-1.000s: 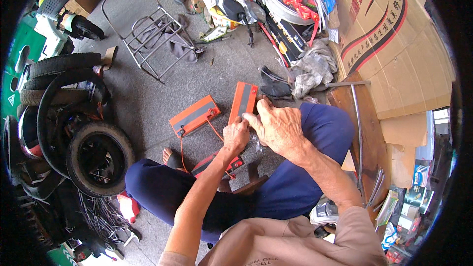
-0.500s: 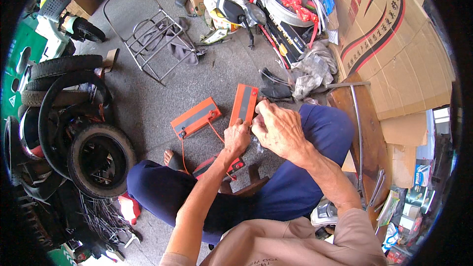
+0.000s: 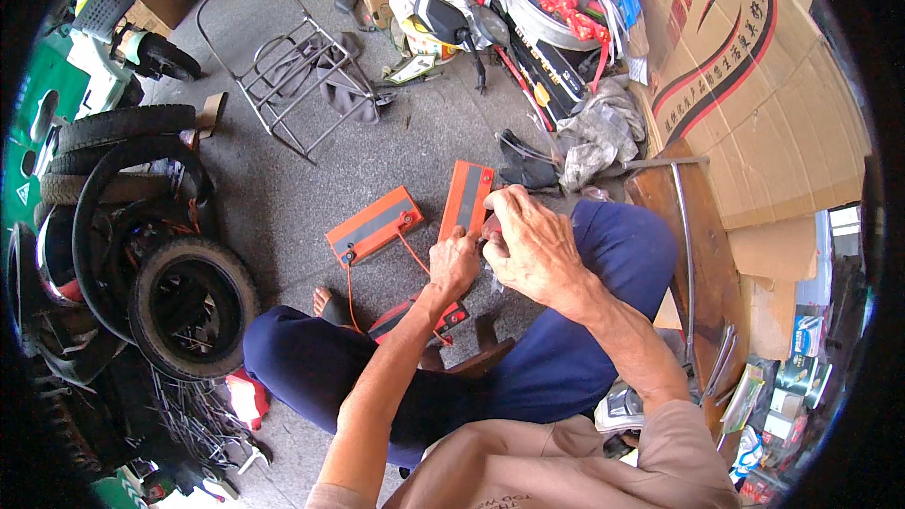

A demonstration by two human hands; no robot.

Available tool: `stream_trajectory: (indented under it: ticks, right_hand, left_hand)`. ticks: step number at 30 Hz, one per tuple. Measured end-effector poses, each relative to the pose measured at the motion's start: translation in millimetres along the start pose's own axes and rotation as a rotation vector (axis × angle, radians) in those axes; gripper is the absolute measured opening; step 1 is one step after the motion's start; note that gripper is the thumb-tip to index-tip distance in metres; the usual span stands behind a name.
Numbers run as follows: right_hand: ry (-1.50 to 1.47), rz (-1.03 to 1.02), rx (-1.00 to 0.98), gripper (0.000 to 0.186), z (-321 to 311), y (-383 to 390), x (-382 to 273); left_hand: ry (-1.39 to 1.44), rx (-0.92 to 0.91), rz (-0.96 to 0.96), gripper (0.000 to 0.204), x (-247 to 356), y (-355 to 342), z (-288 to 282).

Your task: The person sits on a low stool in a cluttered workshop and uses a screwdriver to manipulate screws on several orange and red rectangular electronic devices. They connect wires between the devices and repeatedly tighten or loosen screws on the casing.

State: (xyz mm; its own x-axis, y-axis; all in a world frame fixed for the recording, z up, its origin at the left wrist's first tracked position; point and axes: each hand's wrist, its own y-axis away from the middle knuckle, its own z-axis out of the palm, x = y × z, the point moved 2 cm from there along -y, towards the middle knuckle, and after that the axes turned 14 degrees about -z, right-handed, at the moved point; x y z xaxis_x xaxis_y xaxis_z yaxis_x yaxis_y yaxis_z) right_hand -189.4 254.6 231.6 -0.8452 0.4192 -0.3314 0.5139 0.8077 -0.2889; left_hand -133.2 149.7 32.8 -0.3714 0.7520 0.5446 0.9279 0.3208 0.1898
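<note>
Between my knees stand orange batteries with grey stripes. My left hand [image 3: 454,262] is closed at the near end of the right-hand battery [image 3: 467,198], its fingertips pinched together. What they hold is hidden. Just to the right, my right hand [image 3: 535,247] is curled closed beside that battery's right edge; whatever lies in its fingers I cannot make out. Another battery [image 3: 375,226] rests to the left, with a terminal at each end. An orange wire [image 3: 352,300] runs from it toward a third battery [image 3: 391,319], partly covered by my left forearm.
Stacked tyres [image 3: 193,306] crowd the left side. A metal rack [image 3: 292,85] lies on the floor ahead. At the right are a wooden board [image 3: 698,217] with a metal rod and a large cardboard sheet [image 3: 754,104]. Grey rags [image 3: 603,132] lie beyond my right knee.
My right hand has turned slightly and its knuckles have shifted a little up beside the battery. My left hand and the batteries look almost unchanged.
</note>
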Motion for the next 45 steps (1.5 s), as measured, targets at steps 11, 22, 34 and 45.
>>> stream_trajectory:
  ticks: [11,22,34,45]
  right_hand:
    - [-0.042,-0.009,0.022,0.022,2.5,2.5,3.2]
    - [0.078,-0.040,0.206,0.019,-8.4,-1.7,6.5]
    - [0.051,-0.022,0.512,0.020,-30.5,-4.1,7.8]
    - [0.076,0.095,0.281,0.021,-21.2,-3.9,9.1]
  left_hand:
    - [0.027,-0.021,-0.039,0.016,6.5,-1.5,-6.8]
    - [-0.053,0.019,-0.024,0.016,3.3,-2.6,3.2]
    - [-0.366,-0.012,0.106,0.013,2.8,1.1,10.0]
    - [-0.311,0.002,0.078,0.023,9.2,-1.2,11.8]
